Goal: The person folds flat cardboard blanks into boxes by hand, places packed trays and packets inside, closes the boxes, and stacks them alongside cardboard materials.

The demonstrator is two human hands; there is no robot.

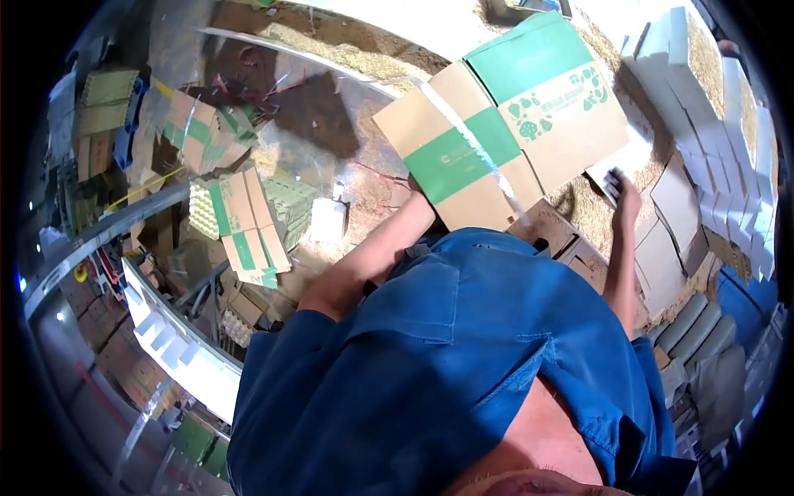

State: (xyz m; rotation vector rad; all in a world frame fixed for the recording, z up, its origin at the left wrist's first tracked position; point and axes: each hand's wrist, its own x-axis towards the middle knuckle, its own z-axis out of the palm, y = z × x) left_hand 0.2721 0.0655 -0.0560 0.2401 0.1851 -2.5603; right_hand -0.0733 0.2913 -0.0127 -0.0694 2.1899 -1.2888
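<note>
A cardboard box (529,124) with green bands and printed fruit and vegetable pictures stands tilted in front of my chest. A pale strip of tape (471,140) runs across its side and hangs past the lower edge. My left hand (423,208) reaches behind the box's near left side, so its fingers are hidden. To the right of the box, apart from it, my right hand (627,198) is closed around something small and dark that I cannot make out. Beside those fingers is a flat whitish piece (602,183).
Folded green-banded cartons (248,223) and egg trays (294,211) lie to the left, near a small white box (328,220). White stacked blocks (707,107) rise at the right. Flat cardboard sheets (662,248) lie below them. A metal rail (107,236) curves along the left.
</note>
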